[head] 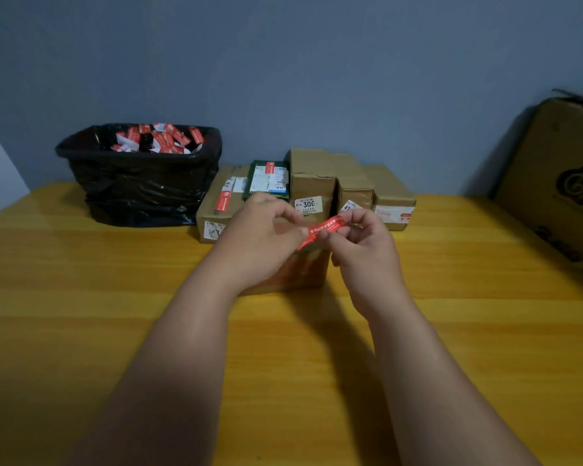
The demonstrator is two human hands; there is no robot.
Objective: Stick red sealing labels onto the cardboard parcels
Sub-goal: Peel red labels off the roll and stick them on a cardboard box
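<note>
Item: long narrow red sealing label (322, 232) with white print. It is sitting at the centre of the frame, held in the air between both hands, above a small brown cardboard parcel (293, 270). Its long axis is running on a diagonal, the lower end pointing to the lower left and the upper end to the upper right.

Left hand (260, 240): thumb and forefinger are closing narrowly on the label's lower portion, pinching it; the remaining fingers are curling loosely.

Right hand (362, 245): fingertips are pinching the label's upper portion, fingers bent in tight round it.

Small brown cardboard parcel: resting on the yellow wooden tabletop (81, 314), partly hidden behind the hands.

Row of brown cardboard parcels (312, 178): standing behind it against the grey-blue wall (283, 62), several bearing white stickers; the flat parcel at the left (216, 206) is carrying a red label already.

Black plastic-lined bin (138, 183): upper left of the frame, holding red and white paper scraps (159, 137).

Large brown cardboard carton (559, 183): leaning at the right edge.
</note>
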